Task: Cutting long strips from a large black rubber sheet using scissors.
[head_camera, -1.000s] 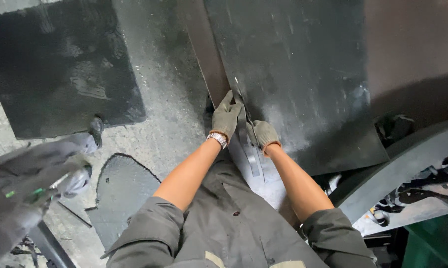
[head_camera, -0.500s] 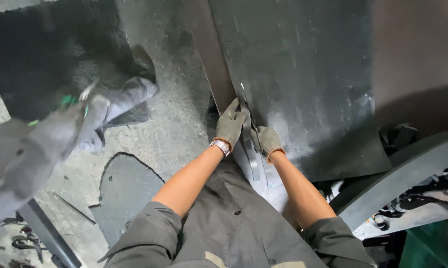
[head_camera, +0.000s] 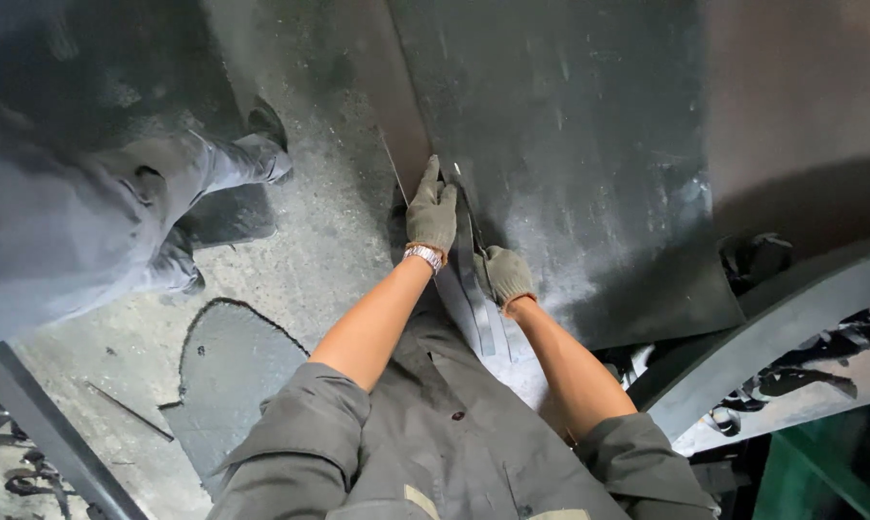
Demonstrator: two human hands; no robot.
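I see a thin blade (head_camera: 466, 217) at frame centre, on the edge of the dark rubber sheet (head_camera: 570, 144). My right hand (head_camera: 505, 276) is clenched round its handle; my left hand (head_camera: 432, 210) presses flat just beside it. A slip could cut that glove, and the co-worker's leg (head_camera: 213, 164) upper left is near.

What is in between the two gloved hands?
In the head view, a thin cut strip of the big black sheet runs between the left hand and the right hand.
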